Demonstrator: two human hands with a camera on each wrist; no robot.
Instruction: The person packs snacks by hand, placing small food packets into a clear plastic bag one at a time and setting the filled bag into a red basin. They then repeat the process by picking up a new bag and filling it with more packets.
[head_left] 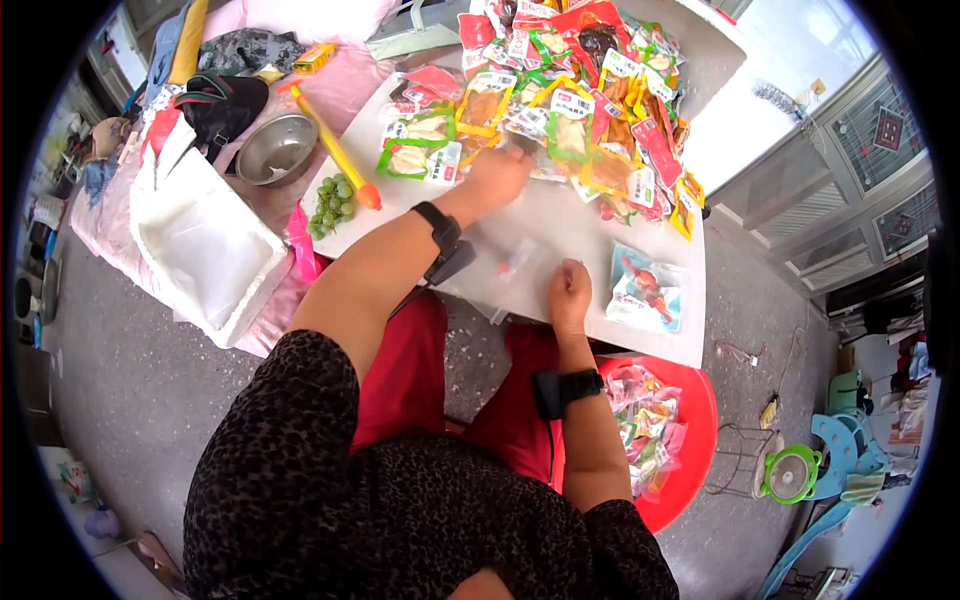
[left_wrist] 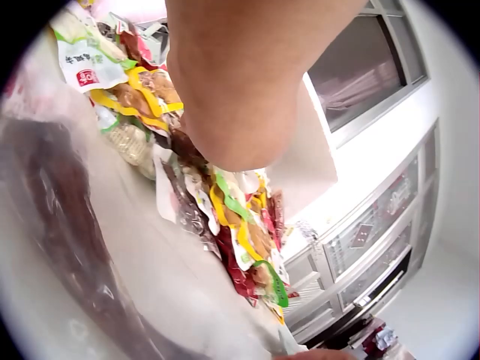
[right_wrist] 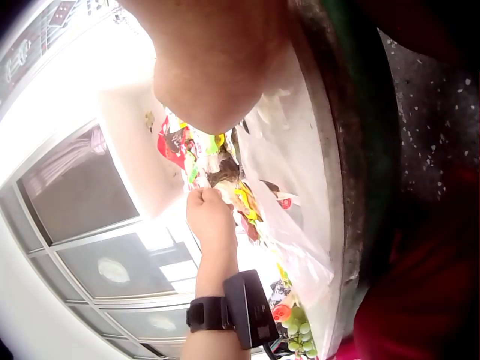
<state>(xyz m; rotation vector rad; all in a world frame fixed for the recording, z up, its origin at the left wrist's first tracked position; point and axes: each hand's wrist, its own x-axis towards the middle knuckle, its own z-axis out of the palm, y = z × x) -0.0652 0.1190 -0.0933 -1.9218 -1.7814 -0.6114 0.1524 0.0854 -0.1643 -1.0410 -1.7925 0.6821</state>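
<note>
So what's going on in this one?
A person at a white table has the left hand by the near edge of a pile of food packets and the right hand closer to the body. A clear plastic bag shows between them; any grip on it is unclear. A blue-and-white packet lies beside the right hand, and a red basin holds more packets.

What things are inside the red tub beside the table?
Inside the red tub, many colourful packets can be seen. Whatever lies under the top packets is covered.
</note>
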